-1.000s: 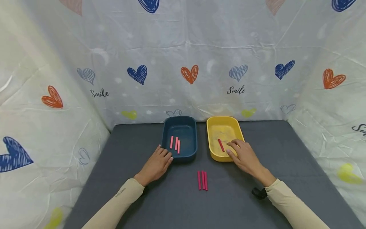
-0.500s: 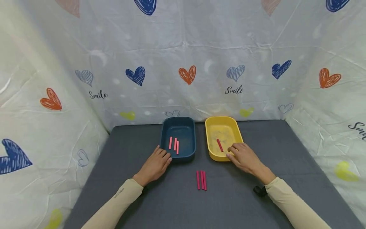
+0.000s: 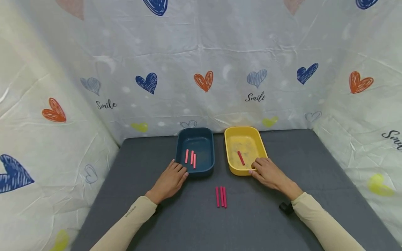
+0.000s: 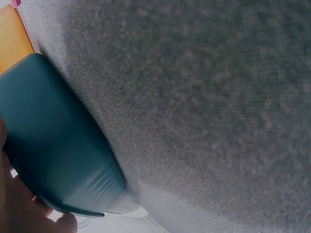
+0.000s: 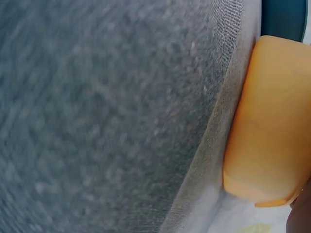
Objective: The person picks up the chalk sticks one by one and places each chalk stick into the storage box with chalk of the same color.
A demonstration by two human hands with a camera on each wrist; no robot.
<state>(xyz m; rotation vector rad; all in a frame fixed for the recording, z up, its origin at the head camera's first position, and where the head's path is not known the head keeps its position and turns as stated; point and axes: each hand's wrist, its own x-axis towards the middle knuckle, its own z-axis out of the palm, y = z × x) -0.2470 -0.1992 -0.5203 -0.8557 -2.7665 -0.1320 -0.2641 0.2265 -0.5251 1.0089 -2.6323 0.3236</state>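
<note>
At the near left corner of a dark blue plastic bin (image 3: 201, 170), my left hand (image 3: 168, 180) holds the rim, its fingers over the edge. Inside that bin lie three light pink sticks (image 3: 192, 157), side by side. My right hand (image 3: 270, 174) grips the near right corner of a yellow bin (image 3: 237, 171), fingers over the rim and thumb on the near side. One dark red stick (image 3: 240, 158) lies tilted on the yellow bin's floor. In the left wrist view, fingertips (image 4: 66, 222) show along the blue bin's edge. Only a sliver of hand appears in the right wrist view.
Three crimson sticks (image 3: 221, 197) lie upright in view on the grey cloth-covered table (image 3: 191, 226), between the forearms. Both bins stand near the back edge with a narrow gap between them. A white heart-print curtain (image 3: 176, 101) encloses the back and sides.
My right fingers have come down and closed onto the yellow bin's rim. The left hand stays at the blue bin, and the head view has shifted slightly.
</note>
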